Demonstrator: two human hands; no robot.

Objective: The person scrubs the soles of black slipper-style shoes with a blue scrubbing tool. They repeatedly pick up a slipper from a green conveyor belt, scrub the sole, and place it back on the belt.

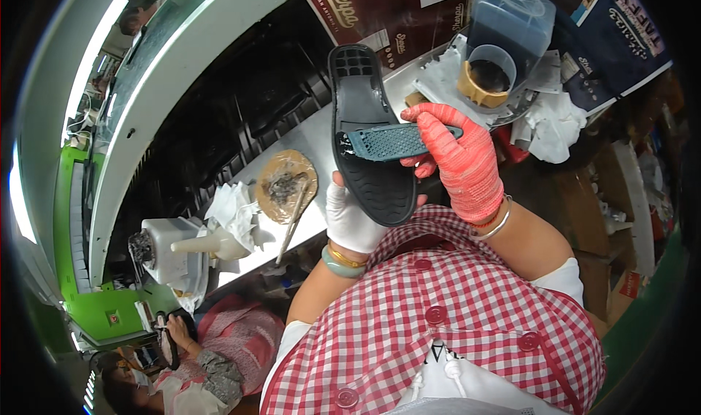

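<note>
A black slide-sandal sole (380, 185) is held tilted in front of me, its far end showing a grid of square recesses. My left hand (350, 214), in a white glove with bare fingertips, is closed around its near end from below. A grey-teal strap (387, 142) with a woven-looking texture lies across the middle of the sole. My right hand (467, 159), in a coral-red glove with bare fingertips, grips the strap's right end between thumb and fingers. Dark wet-looking marks show where the strap's left end meets the sole.
A tan round pad (274, 196) with dark smears carries a thin stick (293, 221). Behind the sole stand a clear tub of dark liquid (488, 75) and a bluish plastic jug (515, 13), with crumpled white tissue (551, 127) beside them. At lower left a co-worker (234, 342) handles a sandal.
</note>
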